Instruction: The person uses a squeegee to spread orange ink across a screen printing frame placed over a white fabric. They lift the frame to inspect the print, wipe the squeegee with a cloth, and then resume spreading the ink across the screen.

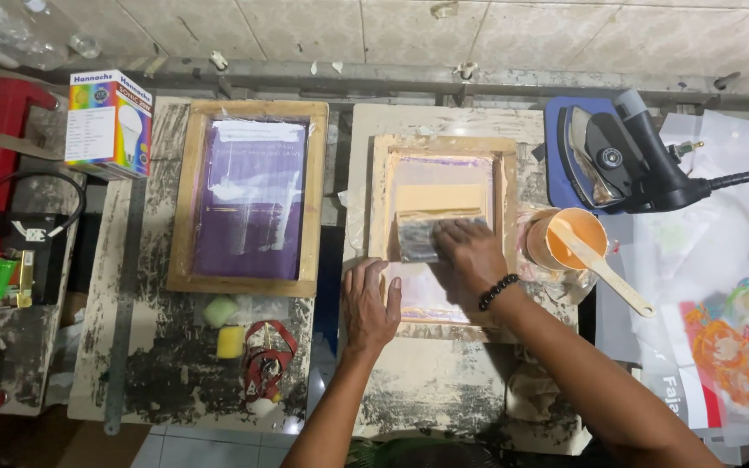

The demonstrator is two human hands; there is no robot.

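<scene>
At the centre of the paint-crusted surface (444, 394), the right hand (470, 254) is pressing down on a squeegee (422, 236), fingers closed together over its top edge, inside the small wooden screen frame (444, 234). The left hand (371, 303) is lying flat, fingers together and gripping nothing, on the frame's lower-left corner. The stroke looks best done with even downward pressure, the blade kept square to the frame's sides, and the left hand bearing down so the frame is not shifting. The squeegee is sitting directly under the right palm, reaching toward 9 o'clock from it. Just beside the frame, at 3 o'clock of the right hand, an orange paint tub (569, 243) is holding a pale spatula (604, 269). At 1 o'clock an iron (630, 156) is resting on a blue pad. Well off at 9 o'clock a larger frame with a purple screen (249, 198) is lying.
</scene>
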